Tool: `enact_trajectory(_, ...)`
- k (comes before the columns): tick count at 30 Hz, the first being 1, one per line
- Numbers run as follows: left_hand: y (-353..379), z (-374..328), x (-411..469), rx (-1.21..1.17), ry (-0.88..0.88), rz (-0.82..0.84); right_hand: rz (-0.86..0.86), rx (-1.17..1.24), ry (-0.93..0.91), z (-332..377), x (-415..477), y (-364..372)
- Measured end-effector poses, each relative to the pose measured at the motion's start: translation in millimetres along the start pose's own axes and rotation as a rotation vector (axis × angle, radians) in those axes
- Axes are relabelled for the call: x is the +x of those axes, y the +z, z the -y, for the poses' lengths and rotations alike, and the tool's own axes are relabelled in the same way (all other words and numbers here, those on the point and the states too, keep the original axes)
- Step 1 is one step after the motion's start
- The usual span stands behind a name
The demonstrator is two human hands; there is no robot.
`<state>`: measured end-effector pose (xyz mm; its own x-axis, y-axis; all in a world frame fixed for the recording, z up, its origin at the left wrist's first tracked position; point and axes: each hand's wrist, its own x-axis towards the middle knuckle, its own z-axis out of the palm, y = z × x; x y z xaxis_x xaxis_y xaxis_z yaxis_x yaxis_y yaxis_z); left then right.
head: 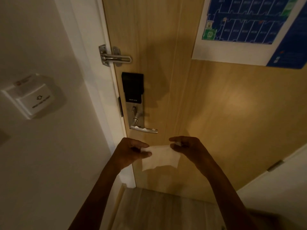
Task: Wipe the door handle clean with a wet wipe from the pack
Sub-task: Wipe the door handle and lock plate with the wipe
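A white wet wipe [160, 157] hangs spread between my two hands, just below the door handle. My left hand [132, 151] pinches its left top corner and my right hand [186, 146] pinches its right top corner. The silver lever door handle [144, 129] sticks out to the right from a smart lock plate [133, 95] on the wooden door [216, 113]. White smears lie along the top of the lever. Both hands are a short way below the handle and do not touch it. No wipe pack is in view.
A silver swing-bar door guard [115, 56] sits above the lock. A white key-card holder [34, 97] is on the wall at left. A blue floor-plan poster [249, 27] hangs on the door at upper right. A white panel with a hinge [275, 165] is at lower right.
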<state>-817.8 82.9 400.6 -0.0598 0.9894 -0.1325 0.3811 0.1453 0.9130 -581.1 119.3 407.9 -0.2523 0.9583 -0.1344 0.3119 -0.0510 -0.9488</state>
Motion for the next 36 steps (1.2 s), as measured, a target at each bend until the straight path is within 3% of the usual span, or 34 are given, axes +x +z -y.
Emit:
enact_trajectory(4, -2.4, 0.5, 1.9, 0.151, 0.067, -0.048, 0.027, -0.265, -0.082, -6.1, 2.2, -1.0)
enact_trajectory(9, -4.0, 9.2, 1.8, 0.206, 0.108, -0.1, -0.076, -0.477, -0.177, -19.3, 8.3, 4.1)
enact_trajectory(11, -5.0, 12.7, 0.8, 0.154, 0.086, -0.109, -0.083, -0.411, -0.152, -20.3, 8.9, 7.2)
enact_trajectory(16, -9.3, 15.5, 7.3, -0.034, 0.026, -0.122, 0.08, -0.168, -0.016, -14.3, 14.5, 23.6)
enact_trajectory(19, -13.2, 18.4, 17.2, -0.108, 0.019, -0.055, 0.162, 0.104, 0.036, -21.7, 15.8, 37.8)
enact_trajectory(22, -20.7, 22.5, 29.0, -0.173, -0.001, 0.017, 0.196, 0.197, 0.055, -24.8, 18.4, 47.1)
enact_trajectory(28, -37.8, 32.1, 61.3, -0.183, 0.019, 0.105, 0.023, 0.405, 0.101, -18.8, 29.0, 59.4)
enact_trajectory(32, -47.8, 41.1, 75.3, -0.178, 0.048, 0.143, -0.092, 0.249, 0.084, -25.7, 30.0, 54.5)
enact_trajectory(36, -60.3, 48.0, 88.7, -0.165, 0.066, 0.029, -0.375, 0.263, -0.044, -15.2, 26.6, 44.8)
